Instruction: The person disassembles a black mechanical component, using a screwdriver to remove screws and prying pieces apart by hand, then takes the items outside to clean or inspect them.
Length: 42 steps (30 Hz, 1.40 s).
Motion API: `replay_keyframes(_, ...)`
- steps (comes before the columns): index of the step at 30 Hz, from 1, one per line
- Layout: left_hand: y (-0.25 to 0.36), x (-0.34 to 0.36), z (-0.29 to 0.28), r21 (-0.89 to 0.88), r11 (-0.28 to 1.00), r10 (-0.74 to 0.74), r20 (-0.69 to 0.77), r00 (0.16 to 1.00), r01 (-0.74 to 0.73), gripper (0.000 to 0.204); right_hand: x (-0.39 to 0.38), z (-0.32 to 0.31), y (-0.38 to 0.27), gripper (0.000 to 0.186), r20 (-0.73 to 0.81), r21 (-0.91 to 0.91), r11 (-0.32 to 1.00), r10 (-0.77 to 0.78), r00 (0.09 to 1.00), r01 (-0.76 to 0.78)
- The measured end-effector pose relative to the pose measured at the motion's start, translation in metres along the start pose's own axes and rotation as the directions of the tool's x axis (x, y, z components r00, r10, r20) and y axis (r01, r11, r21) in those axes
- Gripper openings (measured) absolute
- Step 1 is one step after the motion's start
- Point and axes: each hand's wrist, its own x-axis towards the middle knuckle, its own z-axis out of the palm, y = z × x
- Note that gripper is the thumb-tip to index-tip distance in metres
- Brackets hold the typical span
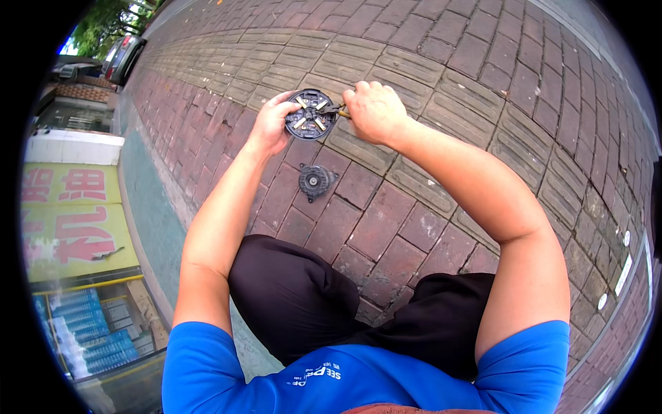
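My left hand (271, 126) grips the left rim of a round black plastic part (308, 131), with its thumb lying over the top. Pale brass-coloured strips are set in a cross on the face of this part. In my right hand (376, 114) is a pair of pliers (333, 110), its dark jaws at the right side of the round part. A bit of yellow handle shows by the fingers; the rest is hidden in the fist. Below the hands, a small dark motor-like piece (314, 182) with a round hub and side lugs rests on the bricks.
Reddish paving bricks (386, 217) and ribbed yellowish tiles (393, 69) surround me. On the left stand a yellow sign board (79, 224) and a glass case holding blue and white boxes (93, 331). A parked car (124, 58) is at the far left.
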Motion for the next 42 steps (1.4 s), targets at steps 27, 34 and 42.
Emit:
replay_keyframes(27,0.009,-0.009,0.007,0.082,0.996,-0.039,0.044,0.998,0.035,0.039,0.0,-0.002,0.021,0.03,0.03,0.119,0.969,-0.221,0.975,0.216)
replay_keyframes(34,0.007,-0.009,0.009,0.198,0.978,0.054,0.066,0.996,-0.066,0.044,-0.002,0.015,0.017,0.033,0.078,0.248,0.965,-0.103,0.992,0.08)
replay_keyframes(42,0.005,-0.008,0.01,0.175,0.983,0.042,0.019,0.999,-0.045,0.045,-0.006,0.01,0.004,0.036,0.022,0.155,0.987,-0.044,0.999,0.04)
